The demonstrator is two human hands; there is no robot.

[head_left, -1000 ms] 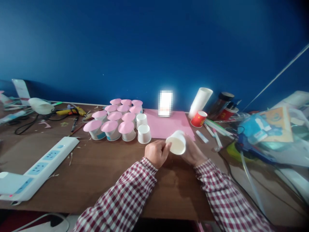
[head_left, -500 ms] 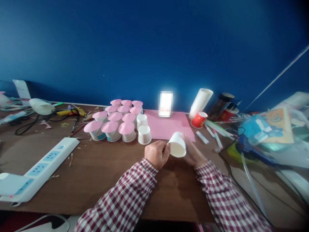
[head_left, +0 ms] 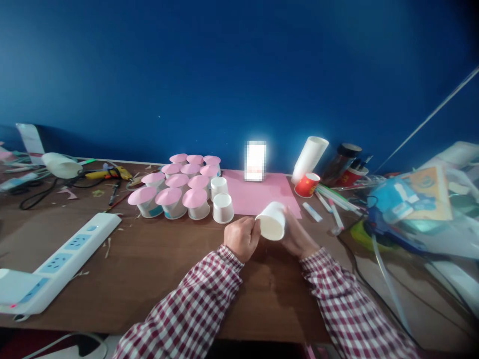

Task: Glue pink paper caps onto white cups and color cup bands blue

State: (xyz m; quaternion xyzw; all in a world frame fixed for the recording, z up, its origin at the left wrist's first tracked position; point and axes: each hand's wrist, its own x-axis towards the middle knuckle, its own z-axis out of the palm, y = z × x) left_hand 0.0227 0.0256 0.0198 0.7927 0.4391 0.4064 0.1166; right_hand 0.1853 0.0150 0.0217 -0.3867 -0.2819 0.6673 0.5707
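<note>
Over the tabletop (head_left: 168,279), well in from its near edge and just short of the pink sheet (head_left: 258,199), a white paper cup (head_left: 272,219) is held between both hands. Head view: the cup is tilted on its side, its mouth turned toward the near edge and slightly down, its base toward the far edge. It lies directly to the right of the left hand (head_left: 242,237) and to the left of the right hand (head_left: 298,233).

The left hand is closed, knuckles up, with thumb and curled fingers gripping the rim at the cup's left side. The right hand is wrapped around the cup's right wall from the outside; its fingertips are hidden behind the cup. Both forearms, in checked sleeves (head_left: 194,294), enter across the near edge and converge on the cup, the left one slanting to the right and the right one to the left.

Beyond the left hand, toward the far edge, stand two plain white cups (head_left: 223,209), mouths down, one behind the other. Adjoining them on the left is a group of pink-topped cups (head_left: 196,199) in rows. On the far side of the sheet stands a bright panel (head_left: 255,162), its content obscured. To its right, a red cup (head_left: 307,185) stands before a leaning white stack (head_left: 310,155). Toward the left edge, a power strip (head_left: 67,253) lies diagonally.
</note>
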